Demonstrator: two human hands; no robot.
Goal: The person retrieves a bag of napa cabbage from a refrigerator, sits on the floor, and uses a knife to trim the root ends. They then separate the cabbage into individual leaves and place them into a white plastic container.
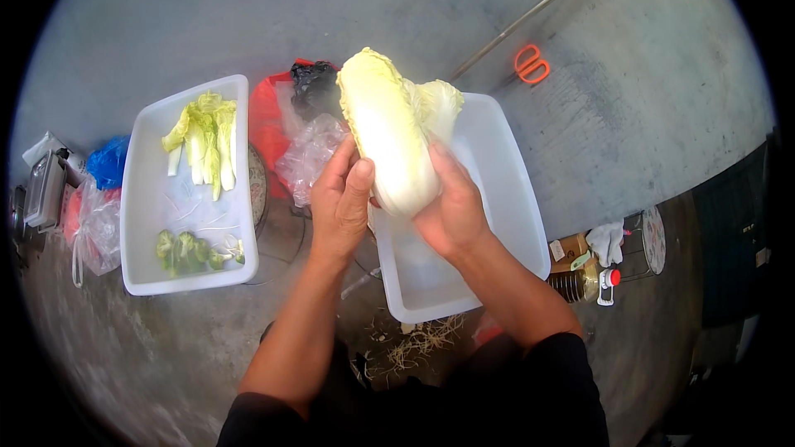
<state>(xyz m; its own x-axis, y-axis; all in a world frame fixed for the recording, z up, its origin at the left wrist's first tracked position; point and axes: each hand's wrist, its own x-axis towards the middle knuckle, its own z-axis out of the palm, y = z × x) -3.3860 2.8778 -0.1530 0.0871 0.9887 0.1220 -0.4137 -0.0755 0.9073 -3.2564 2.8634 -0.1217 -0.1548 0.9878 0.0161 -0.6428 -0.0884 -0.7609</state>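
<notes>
A pale napa cabbage (389, 145) with yellow leaf tips is held up between my two hands. My left hand (341, 203) grips its left side near the white base, thumb toward me. On the other side my right hand (453, 203) curls round the base, its fingers partly hidden behind the cabbage. Another pale cabbage piece (440, 108) shows behind the held one; I cannot tell whether it is joined to it. Below and to the right stands a white plastic tub (517, 174), partly covered by my right forearm.
At left, a second white tub (137, 199) holds loose cabbage leaves (203, 141) and broccoli pieces (186, 250). Plastic bags (310, 153) lie between the tubs. Orange-handled scissors (531, 64) and a metal rod (542, 4) are at upper right. An oil bottle (590, 281) stands right; root scraps (422, 341) lie below.
</notes>
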